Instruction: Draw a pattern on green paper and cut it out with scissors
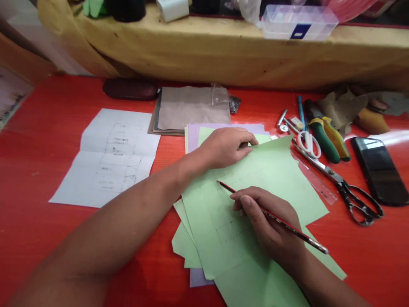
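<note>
Green paper (207, 213) with faint pencil lines lies on a stack of green and purple sheets. My right hand (271, 221) grips a red and black pencil (294, 231), its tip over the drawn lines at the sheet's upper left. Across the top of the sheet rests my left hand (228, 147), its thumb and forefinger pinching the upper edge, which lifts slightly toward the right. A white sheet (89, 157) with a hand-drawn, labelled diagram lies to the left, beyond my left forearm.
Black-handled scissors (338, 179), white-handled scissors (308, 144), green-yellow pliers (327, 136) and a phone (380, 170) lie at right. Behind the stack are brown sheets (191, 106) and a dark case (129, 88). A clear box (298, 21) stands on the cloth-covered ledge (191, 55).
</note>
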{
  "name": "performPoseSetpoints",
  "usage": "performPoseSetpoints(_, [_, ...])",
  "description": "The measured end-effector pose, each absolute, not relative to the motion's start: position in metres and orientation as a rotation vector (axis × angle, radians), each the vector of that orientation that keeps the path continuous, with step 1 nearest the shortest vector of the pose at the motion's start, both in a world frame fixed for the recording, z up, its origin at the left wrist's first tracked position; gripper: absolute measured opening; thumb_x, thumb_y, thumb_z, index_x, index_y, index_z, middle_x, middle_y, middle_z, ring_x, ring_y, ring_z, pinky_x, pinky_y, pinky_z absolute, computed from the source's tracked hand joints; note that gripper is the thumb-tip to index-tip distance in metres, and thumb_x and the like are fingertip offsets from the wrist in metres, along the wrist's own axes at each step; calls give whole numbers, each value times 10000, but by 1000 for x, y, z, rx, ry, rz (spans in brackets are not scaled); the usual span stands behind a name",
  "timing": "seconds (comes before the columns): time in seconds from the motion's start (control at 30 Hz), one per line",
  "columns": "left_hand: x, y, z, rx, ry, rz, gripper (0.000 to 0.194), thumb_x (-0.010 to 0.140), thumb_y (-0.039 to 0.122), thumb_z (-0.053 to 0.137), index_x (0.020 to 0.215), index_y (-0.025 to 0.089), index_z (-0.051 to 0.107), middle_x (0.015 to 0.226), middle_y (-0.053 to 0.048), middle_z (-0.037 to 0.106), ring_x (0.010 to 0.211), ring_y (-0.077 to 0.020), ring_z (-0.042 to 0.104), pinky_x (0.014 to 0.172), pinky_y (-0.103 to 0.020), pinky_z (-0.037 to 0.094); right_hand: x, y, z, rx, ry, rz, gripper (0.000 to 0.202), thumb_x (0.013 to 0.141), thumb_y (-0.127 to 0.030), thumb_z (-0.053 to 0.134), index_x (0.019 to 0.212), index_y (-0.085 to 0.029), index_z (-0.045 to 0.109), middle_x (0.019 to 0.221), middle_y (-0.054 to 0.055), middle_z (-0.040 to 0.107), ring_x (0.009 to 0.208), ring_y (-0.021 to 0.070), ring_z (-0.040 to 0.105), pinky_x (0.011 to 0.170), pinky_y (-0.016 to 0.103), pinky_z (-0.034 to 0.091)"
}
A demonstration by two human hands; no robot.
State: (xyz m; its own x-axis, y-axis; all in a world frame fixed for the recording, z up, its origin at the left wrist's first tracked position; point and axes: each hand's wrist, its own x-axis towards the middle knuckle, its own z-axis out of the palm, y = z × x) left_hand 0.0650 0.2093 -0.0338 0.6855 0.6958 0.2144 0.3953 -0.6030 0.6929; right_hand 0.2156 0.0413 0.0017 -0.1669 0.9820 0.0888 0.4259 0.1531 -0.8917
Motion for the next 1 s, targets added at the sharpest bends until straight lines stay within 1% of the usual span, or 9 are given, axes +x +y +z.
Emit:
performPoseSetpoints(0.43, [65,210,-34,2277,827,639,246,975,157,637,1139,218,810,1132,-52,838,1017,-224,740,865,-341,510,216,41,1,-1390,-1718,953,220,1106,-260,595,1025,-229,797,811,-8,794,696,149,729,683,265,578])
performPoseSetpoints(0.63, [65,209,-34,2279,826,640,245,976,154,642,1146,206,811,1131,-56,837,1017,-225,738,865,-341,507,215,41,0,-1397,-1692,943,213,1108,-269,600,1034,-238,797,811,-10,792,686,151,729,665,267,575])
performPoseSetpoints(0.77, [64,209,-34,2279,829,637,246,977,158,635,1139,218,810,1133,-50,837,1018,-224,737,862,-343,507,215,40,1,-1386,-1681,960,212,1115,-270,596,1043,-242,793,814,-15,787,693,144,724,665,260,570])
performPoseSetpoints(1.0, [65,210,-34,2274,831,638,252,978,166,628,1145,215,811,1129,-55,837,1010,-223,736,859,-342,505,216,41,1,-1373,-1709,964,226,1113,-277,592,1024,-228,795,812,-3,790,704,155,725,690,278,582])
